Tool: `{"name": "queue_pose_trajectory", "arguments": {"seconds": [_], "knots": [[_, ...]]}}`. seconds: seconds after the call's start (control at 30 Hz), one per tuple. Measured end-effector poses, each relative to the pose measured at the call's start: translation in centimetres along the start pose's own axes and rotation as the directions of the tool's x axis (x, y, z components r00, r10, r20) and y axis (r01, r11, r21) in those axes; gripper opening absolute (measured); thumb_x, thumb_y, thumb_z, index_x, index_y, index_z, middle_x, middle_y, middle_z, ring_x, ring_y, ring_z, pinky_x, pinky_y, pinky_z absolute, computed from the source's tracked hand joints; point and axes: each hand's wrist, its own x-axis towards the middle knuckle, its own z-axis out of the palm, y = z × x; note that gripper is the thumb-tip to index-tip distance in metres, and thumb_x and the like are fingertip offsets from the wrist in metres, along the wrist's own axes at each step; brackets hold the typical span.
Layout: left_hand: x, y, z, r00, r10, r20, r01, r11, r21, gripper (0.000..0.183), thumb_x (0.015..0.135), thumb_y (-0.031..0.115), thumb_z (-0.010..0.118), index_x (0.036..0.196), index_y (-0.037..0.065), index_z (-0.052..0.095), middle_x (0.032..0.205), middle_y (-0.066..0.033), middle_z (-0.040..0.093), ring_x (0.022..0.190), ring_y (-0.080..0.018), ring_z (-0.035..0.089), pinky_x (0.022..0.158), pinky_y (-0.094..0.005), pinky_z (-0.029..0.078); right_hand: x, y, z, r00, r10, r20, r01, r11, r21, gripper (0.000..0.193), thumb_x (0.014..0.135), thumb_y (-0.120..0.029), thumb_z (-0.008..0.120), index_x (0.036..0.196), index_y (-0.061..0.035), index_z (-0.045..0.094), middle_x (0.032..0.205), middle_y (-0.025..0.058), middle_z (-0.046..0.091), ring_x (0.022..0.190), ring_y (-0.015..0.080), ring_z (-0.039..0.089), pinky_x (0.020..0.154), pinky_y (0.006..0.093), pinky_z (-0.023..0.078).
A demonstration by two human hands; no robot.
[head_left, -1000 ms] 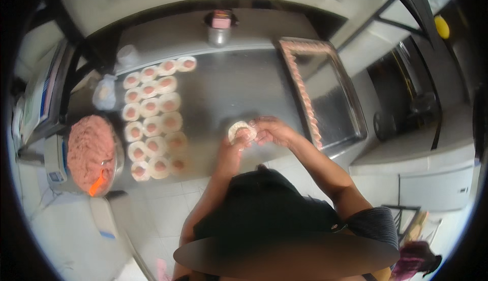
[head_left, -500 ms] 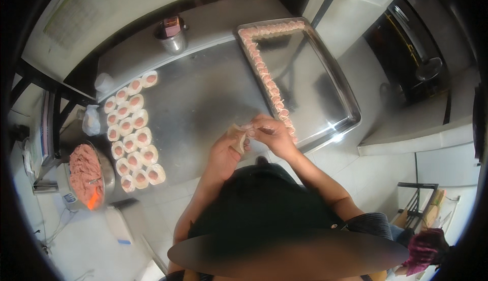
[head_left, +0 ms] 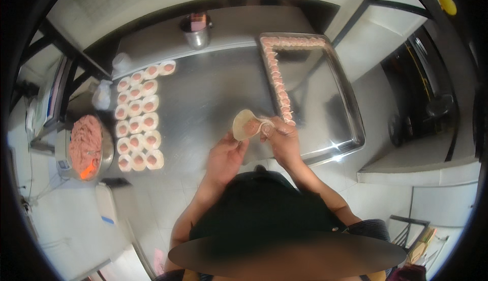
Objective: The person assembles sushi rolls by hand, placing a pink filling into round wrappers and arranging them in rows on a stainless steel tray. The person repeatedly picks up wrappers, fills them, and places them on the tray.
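Observation:
Over the near edge of the steel table, my left hand (head_left: 227, 156) pinches a round dumpling wrapper (head_left: 242, 123) from below. A dab of pink meat filling shows on that wrapper, which is spread out and tilted up. Close on its right, my right hand (head_left: 284, 141) has its fingers closed on a folded dumpling (head_left: 266, 128), pale with pink in it, which touches or nearly touches the wrapper's edge. On the table's left side several more wrappers (head_left: 135, 109) lie in rows, each topped with filling. A steel tray (head_left: 358, 111) at the right carries folded dumplings (head_left: 277, 80) along its far and left sides.
A steel bowl of pink minced meat (head_left: 86, 141) with an orange-handled utensil (head_left: 89, 172) stands at the left. Beside the rows are a plastic bag (head_left: 102, 95) and a white cup (head_left: 121, 62). A metal pot (head_left: 196, 37) holding a box sits at the back.
The wrapper between my hands, folded and partly hidden before, is now spread out with its filling showing. My right hand has moved slightly right and down. The whole view has shifted.

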Motion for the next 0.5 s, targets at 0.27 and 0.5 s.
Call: {"name": "queue_pose_trajectory", "arguments": {"seconds": [0.27,0.5], "knots": [[-4.7,3.6,0.8,0.962,0.262,0.082,-0.267,0.962,0.053,0.031,0.1,0.021,0.049,0.122,0.0,0.053,0.118,-0.0121,0.059,0.103,-0.0199,0.062,0.094,-0.0308,0.052,0.3,-1.1,7.5,0.947,0.252,0.199,-0.291,0.935,0.203,0.007,0.089,-0.006,0.067,0.095,-0.0028,0.065,0.092,0.004,0.061,0.074,0.0101,0.053,0.064,0.0255,0.045],[-6.5,7.3,0.0,0.931,0.351,0.099,-0.352,0.936,0.0,0.029,0.1,0.022,0.051,0.121,0.003,0.055,0.117,-0.0077,0.059,0.11,-0.0178,0.056,0.092,-0.0336,0.049,-1.1,0.6,15.1,0.949,-0.293,0.113,0.309,0.936,-0.169,0.026,0.077,0.009,0.072,0.099,-0.003,0.065,0.099,0.0031,0.057,0.082,0.0091,0.052,0.072,0.0222,0.044]]}}
